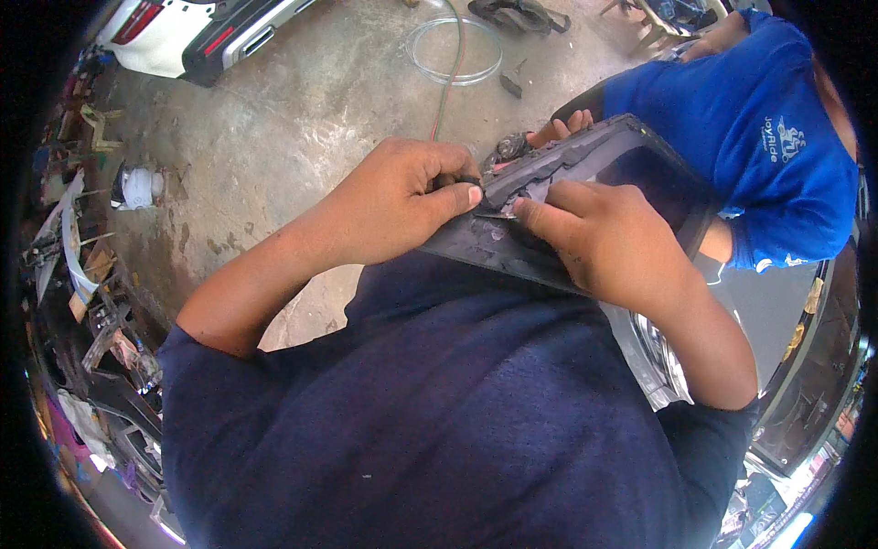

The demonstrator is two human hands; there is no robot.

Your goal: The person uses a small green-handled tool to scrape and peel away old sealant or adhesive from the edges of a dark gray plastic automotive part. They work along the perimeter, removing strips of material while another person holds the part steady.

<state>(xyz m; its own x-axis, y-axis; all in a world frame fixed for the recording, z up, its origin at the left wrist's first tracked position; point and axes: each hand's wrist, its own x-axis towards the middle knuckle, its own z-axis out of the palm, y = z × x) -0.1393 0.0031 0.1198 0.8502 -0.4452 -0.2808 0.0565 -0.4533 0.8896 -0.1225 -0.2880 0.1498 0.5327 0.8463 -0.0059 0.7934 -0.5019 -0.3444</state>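
A dark, framed panel with a glossy face is tilted in front of my chest. Torn grey strips of a soft material run along its edge. My left hand is closed at the panel's left end, thumb and fingers pinching a dark strip there. Over the near side of the panel, my right hand is closed in a pinch. A thin, light sliver, perhaps a blade, pokes out by its thumb tip, but most of it is hidden. Another person's hand is at the panel's far edge.
A person in a blue shirt stands close on the right. On the concrete floor lie a coil of wire and a hose. A white car is at the far left, with piled parts along the left side.
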